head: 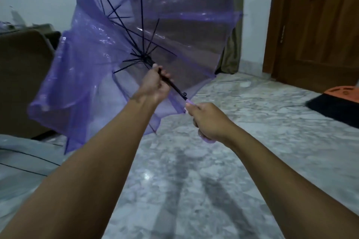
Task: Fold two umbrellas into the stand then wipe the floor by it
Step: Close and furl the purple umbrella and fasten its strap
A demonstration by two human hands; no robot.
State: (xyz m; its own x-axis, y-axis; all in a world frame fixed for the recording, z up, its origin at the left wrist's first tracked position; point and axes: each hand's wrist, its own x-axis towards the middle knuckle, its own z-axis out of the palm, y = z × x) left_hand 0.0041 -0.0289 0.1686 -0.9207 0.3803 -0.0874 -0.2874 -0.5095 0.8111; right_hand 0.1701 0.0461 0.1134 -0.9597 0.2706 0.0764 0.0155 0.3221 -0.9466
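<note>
Purple umbrella point(124, 44) held half-open above marble floor point(252, 141) | left hand point(154, 85) clenched round black shaft point(175, 86) | right hand point(208, 122) grasping lilac handle point(208, 140) | broom point(334, 106) at floor's right edge

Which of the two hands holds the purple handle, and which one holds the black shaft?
The right hand grips the purple handle at the umbrella's lower end. The left hand is higher, closed on the black shaft near the ribs.

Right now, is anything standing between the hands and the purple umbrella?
No. The left hand already grips the black shaft near the ribs, and the right hand holds the purple umbrella by its handle.
</note>
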